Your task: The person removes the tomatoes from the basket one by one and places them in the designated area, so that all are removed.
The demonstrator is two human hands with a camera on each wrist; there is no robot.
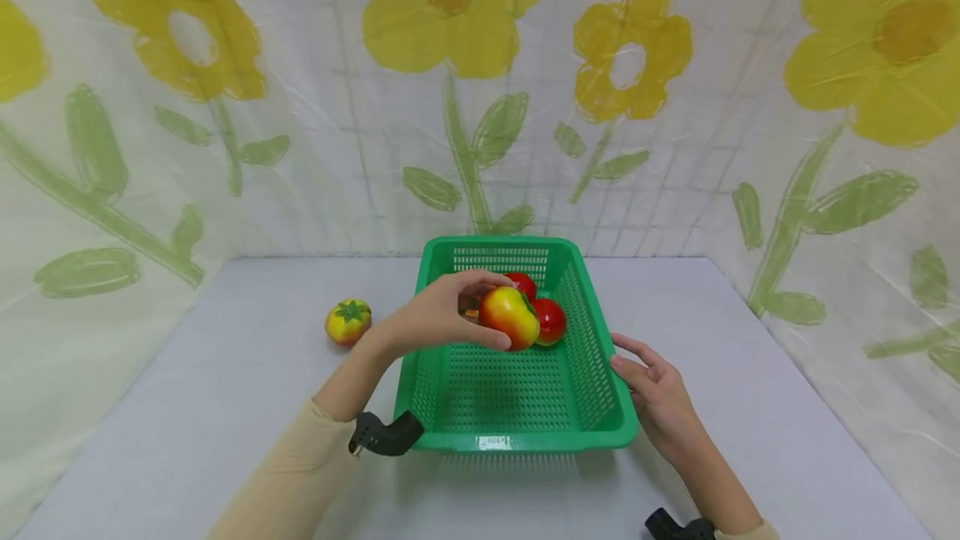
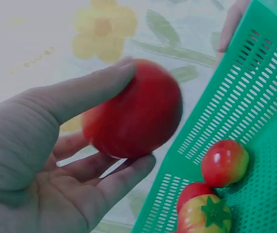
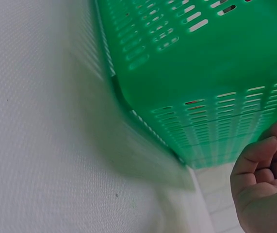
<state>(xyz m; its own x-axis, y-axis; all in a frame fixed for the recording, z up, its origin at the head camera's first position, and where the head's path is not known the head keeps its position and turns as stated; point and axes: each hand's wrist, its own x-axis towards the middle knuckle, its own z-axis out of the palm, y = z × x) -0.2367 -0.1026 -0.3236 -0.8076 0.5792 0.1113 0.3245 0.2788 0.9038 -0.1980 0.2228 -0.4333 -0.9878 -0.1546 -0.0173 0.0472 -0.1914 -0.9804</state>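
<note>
My left hand (image 1: 442,315) grips a red-and-yellow tomato (image 1: 510,319) between thumb and fingers, above the green plastic basket (image 1: 525,442). From the left wrist, this tomato (image 2: 136,111) shows its red side. Inside the basket, toward the back, lie red tomatoes (image 1: 550,322), partly hidden behind the held one; a yellowish one with a green star-shaped top (image 2: 206,213) also shows in the left wrist view. My right hand (image 1: 660,394) holds the basket's right rim, its fingers curled at the edge. The right wrist view shows these fingers (image 3: 264,155) beside the basket wall.
Another yellow-and-red tomato (image 1: 348,322) sits on the white table (image 1: 247,373), left of the basket. A pale curtain (image 1: 300,173) painted with yellow flowers hangs around the table's back and sides.
</note>
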